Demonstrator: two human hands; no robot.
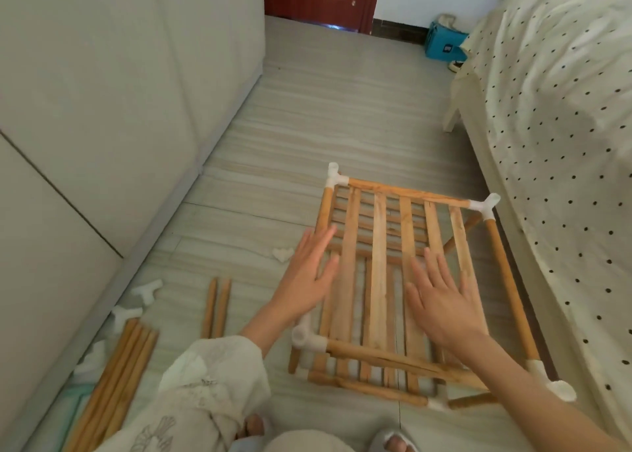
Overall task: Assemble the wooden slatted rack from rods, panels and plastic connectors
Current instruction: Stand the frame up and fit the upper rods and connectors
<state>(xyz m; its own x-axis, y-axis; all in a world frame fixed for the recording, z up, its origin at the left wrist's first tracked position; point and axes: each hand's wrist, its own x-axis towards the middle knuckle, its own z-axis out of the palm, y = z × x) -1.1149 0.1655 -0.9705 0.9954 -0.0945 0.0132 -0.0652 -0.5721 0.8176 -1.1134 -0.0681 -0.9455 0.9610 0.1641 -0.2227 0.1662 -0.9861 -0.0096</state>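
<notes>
Floor (307, 116) under rack (379, 280), partly hidden

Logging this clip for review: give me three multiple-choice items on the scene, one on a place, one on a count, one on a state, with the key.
1. Where do the two short loose rods lie?
A. On the bed
B. On the floor, left of the rack
C. On top of the rack

2. How many white corner connectors does the top frame show?
A. Two
B. Four
C. Six

3. How are the hands?
A. Both flat and open over the slats
B. Both clenched round rods
C. One holds a connector

Key: 1 B, they lie on the floor beside the rack. 2 B, one per corner, e.g.. 3 A, left hand and right hand have straight fingers.
</notes>
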